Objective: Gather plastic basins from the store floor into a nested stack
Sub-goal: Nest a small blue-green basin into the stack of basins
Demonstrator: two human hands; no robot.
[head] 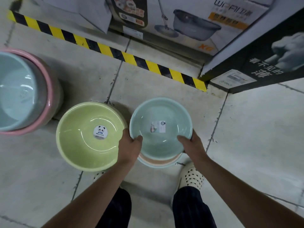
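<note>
The blue basin (pixel 172 112) clamped by left hand (pixel 130 146) and right hand (pixel 193 145); green basin (pixel 79 145) beside, mop box (pixel 194 7) behind

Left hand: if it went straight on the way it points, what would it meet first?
The pale blue basin it grips; the left hand points across the bowl toward its label. Depth is hard to judge.
</note>
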